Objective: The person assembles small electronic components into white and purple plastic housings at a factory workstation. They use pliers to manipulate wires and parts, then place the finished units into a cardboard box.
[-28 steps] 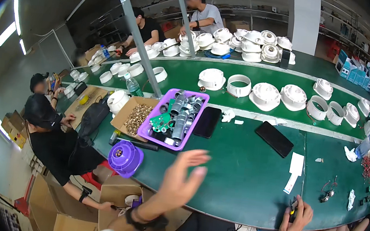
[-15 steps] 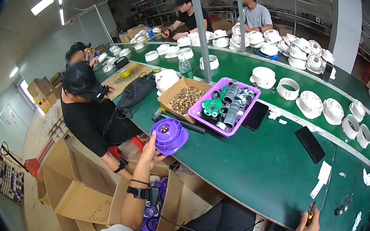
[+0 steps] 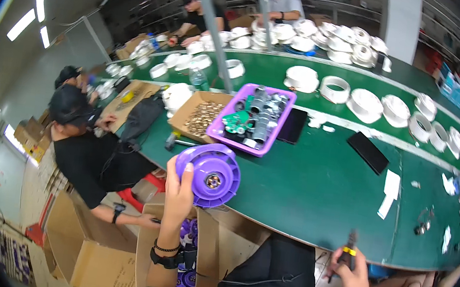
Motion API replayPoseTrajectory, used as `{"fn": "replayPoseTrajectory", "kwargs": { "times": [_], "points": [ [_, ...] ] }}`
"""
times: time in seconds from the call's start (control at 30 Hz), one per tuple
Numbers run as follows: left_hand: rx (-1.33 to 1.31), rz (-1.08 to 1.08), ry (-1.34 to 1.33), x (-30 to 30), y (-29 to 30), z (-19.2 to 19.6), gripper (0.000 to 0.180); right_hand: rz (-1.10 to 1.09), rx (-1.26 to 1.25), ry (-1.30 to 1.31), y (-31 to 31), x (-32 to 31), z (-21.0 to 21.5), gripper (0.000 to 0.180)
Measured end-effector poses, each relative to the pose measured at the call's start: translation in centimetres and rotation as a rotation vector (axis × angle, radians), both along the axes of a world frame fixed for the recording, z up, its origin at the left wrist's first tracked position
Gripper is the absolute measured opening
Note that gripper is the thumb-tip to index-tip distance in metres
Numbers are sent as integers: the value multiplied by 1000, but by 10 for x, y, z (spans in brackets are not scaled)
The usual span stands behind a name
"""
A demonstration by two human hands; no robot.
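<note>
My left hand (image 3: 178,194) grips a round purple plastic housing (image 3: 225,171) by its left side, above the table's near edge. The housing's ringed face is turned toward me, with a small metal part at its centre. In my right hand (image 3: 357,280) is a pair of pliers (image 3: 348,254) with black and yellow handles. Their jaws point up and away, blurred by motion, and I cannot tell how far they are apart. The two hands are well apart, and the pliers do not touch the housing. Below my left forearm an open cardboard box (image 3: 209,254) contains several purple parts.
On the green table (image 3: 304,191) stand a purple tray (image 3: 289,113) of metal cylinders and green boards, and a carton of small brass-coloured pieces (image 3: 205,115). A black phone (image 3: 367,152) lies farther right. White housings (image 3: 365,105) line the far side. A co-worker (image 3: 89,156) sits at left.
My left hand has raised the purple housing and turned its ringed face toward me. My right hand has come left and inward with the pliers. The whole view has shifted.
</note>
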State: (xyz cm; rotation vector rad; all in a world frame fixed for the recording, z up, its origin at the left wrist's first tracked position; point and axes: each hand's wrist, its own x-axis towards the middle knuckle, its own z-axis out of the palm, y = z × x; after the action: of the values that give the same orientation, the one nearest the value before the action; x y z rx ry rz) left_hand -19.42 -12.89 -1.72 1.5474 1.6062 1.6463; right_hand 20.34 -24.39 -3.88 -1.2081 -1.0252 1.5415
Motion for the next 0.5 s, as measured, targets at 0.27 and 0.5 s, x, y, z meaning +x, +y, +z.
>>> {"fn": "replayPoseTrajectory", "kwargs": {
  "times": [0.27,0.5],
  "points": [
    [-100,-541,431,130,72,39,30,347,59,11,40,-41,4,13],
    [-105,-700,889,190,92,50,48,244,-175,88,66,-37,-8,20]
  ]
}}
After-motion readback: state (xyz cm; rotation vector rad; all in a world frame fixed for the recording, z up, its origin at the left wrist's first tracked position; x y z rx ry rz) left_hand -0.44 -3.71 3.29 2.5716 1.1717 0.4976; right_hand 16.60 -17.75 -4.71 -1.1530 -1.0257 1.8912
